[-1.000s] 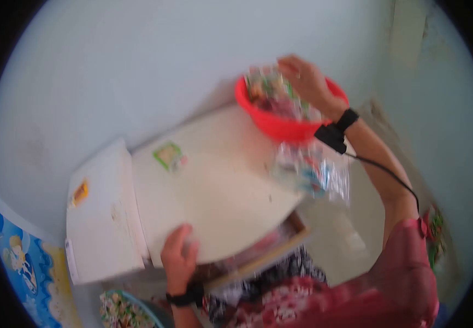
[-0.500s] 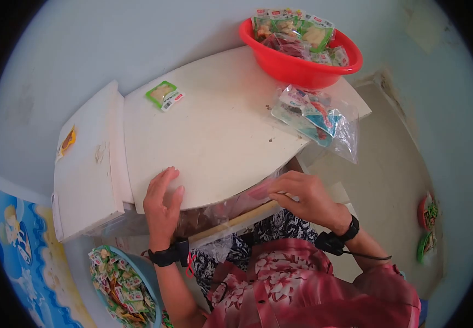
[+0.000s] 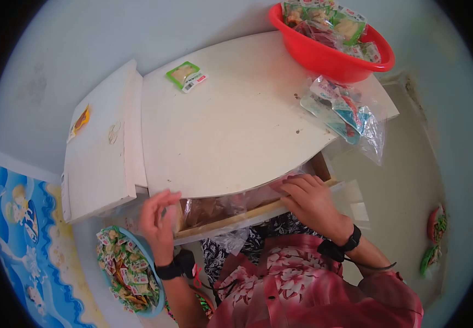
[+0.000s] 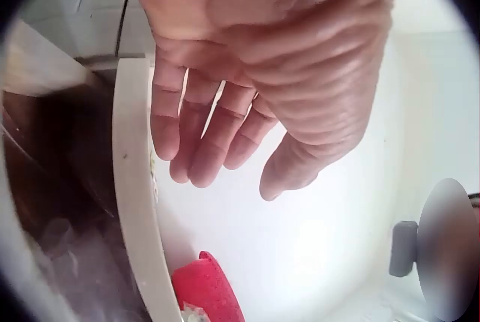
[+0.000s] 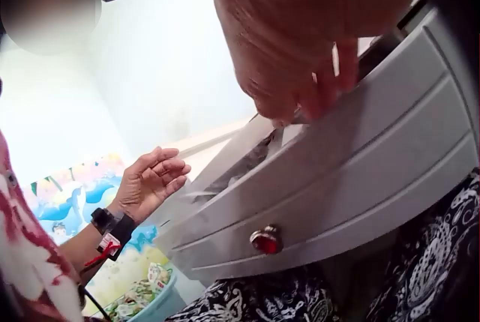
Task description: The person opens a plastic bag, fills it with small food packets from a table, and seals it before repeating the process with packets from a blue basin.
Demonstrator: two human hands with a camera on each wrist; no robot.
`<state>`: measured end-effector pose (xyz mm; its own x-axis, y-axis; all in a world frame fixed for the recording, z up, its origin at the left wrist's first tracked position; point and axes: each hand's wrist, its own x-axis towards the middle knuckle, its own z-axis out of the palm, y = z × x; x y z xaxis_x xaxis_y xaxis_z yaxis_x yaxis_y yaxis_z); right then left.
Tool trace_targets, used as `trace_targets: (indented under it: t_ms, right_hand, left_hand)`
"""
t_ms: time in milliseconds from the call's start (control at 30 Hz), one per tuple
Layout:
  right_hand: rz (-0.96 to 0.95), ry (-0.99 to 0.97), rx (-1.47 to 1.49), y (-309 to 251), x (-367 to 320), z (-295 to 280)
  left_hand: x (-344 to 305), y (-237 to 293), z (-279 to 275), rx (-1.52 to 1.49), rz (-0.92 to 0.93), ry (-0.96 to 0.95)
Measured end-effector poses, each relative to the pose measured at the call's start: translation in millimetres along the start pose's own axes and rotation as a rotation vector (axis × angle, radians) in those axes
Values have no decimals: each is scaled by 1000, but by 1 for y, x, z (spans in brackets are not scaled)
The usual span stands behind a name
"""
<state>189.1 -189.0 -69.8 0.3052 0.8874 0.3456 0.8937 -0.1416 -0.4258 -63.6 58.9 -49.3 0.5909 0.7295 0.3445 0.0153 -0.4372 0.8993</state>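
In the head view my right hand (image 3: pixel 313 202) reaches over the front of a pulled-out drawer (image 3: pixel 247 217), its fingers at the pinkish clear plastic inside. The right wrist view has its fingertips dipping behind the grey drawer front (image 5: pixel 330 179), which bears a red knob (image 5: pixel 266 240). I cannot tell whether those fingers grip anything. My left hand (image 3: pixel 158 221) hovers by the drawer's left end, next to the white tabletop's (image 3: pixel 220 126) front edge. Its fingers are apart and loosely bent, with the palm bare in the left wrist view. Brown and clear plastic packaging (image 3: pixel 204 210) lies in the drawer.
A red basin (image 3: pixel 324 57) of snack packets stands at the tabletop's far right, clear plastic bags (image 3: pixel 346 112) in front of it. One green packet (image 3: pixel 185 75) lies near the back. A blue tub (image 3: pixel 157 295) full of packets is at lower left. Small baskets (image 3: pixel 436 224) sit far right.
My right hand came down from the red basin to the drawer, then settled further over its opening. My left hand shifted off the tabletop toward the drawer's left end. The head view moved too.
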Motion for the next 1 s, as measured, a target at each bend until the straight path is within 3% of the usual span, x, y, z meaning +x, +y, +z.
trace_targets:
  t_ms: [133,233,367,467,567,667,767,900,1000]
  right_hand:
    - [-213,86,143,-30,-5,5]
    - [-366,-83,159,-56,13,11]
    - [-327,-253,210,-61,27,39]
    - [-186,-11,648,-67,46,20]
    - [111,13,1148,-72,77,-32]
    - [320,116,1288,-80,103,-69]
    - [320,215,1299,-64,126,-63]
    - [356,287,1346,-39,141,-45]
    - [399,330,1367,-26,146,-37]
  left_hand:
    - [-34,10,-7,3,-64,82]
    - [-42,6,-7,-64,-71,117]
    - [-36,18,6,-89,-63,119]
    - [-34,22,7,-122,-89,115]
    - [-24,20,4,-204,-82,91]
    - [-11,34,14,-212,-50,-46]
    - [5,34,34,-633,-50,-140]
    - [25,28,47,-701,-65,-189]
    - [26,29,54,-578,-120,-242]
